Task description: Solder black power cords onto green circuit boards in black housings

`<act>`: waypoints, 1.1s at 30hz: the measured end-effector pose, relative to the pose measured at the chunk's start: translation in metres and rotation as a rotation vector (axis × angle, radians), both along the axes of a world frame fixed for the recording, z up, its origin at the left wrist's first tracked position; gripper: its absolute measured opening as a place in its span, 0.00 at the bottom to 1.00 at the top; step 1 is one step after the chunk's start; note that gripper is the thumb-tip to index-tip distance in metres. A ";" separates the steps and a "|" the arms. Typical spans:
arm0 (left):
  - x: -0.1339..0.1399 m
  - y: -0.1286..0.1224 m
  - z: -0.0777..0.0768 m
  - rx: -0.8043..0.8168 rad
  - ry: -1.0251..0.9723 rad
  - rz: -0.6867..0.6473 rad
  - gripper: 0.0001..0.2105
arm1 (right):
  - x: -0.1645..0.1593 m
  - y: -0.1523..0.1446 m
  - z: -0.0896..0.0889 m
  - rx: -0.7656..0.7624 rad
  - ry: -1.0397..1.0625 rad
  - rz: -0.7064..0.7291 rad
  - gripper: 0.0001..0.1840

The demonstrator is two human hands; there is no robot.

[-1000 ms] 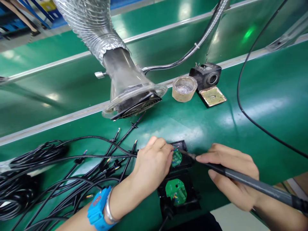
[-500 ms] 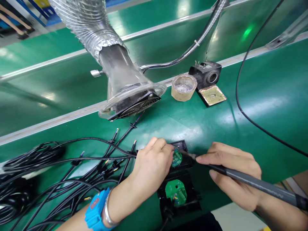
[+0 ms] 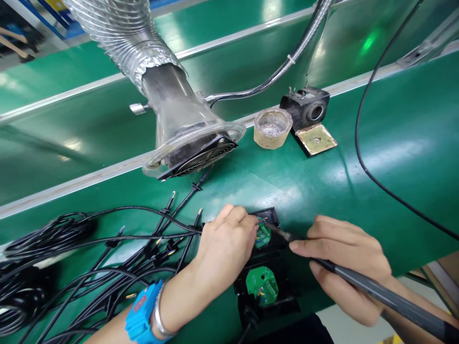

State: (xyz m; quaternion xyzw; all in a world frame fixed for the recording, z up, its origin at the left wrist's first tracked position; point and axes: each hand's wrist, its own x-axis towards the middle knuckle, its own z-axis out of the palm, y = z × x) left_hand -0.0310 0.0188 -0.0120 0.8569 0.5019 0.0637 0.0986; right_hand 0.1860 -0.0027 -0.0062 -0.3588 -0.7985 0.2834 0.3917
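My right hand (image 3: 346,263) grips a soldering iron (image 3: 376,289) like a pen. Its thin tip reaches left to the upper green circuit board (image 3: 264,235), which sits in a black housing (image 3: 269,216). Over that board's left side, my left hand (image 3: 227,241) has its fingers pinched at a thin reddish wire (image 3: 263,220); the fingertips are partly hidden. Nearer to me lies a second black housing (image 3: 287,306) with a larger-looking green circuit board (image 3: 262,285), coloured wires and a black cable (image 3: 250,317) at its lower left.
Black cables (image 3: 118,267) with bared coloured ends spread over the bench's left side. A fume extractor hood (image 3: 193,138) hangs above the work. Behind stand a round solder-flecked pot (image 3: 272,129) and an iron stand (image 3: 310,110) with a sponge tray (image 3: 317,139). A black cord (image 3: 380,181) loops at right.
The rear of the soldering iron has dipped lower, with my right hand shifting slightly, while its tip stays by the upper board. My left hand has stayed nearly still. The view has shifted a little.
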 end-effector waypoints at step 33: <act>0.001 0.006 0.002 -0.159 -0.072 -0.033 0.09 | -0.019 -0.004 -0.030 -0.158 -0.103 -0.243 0.22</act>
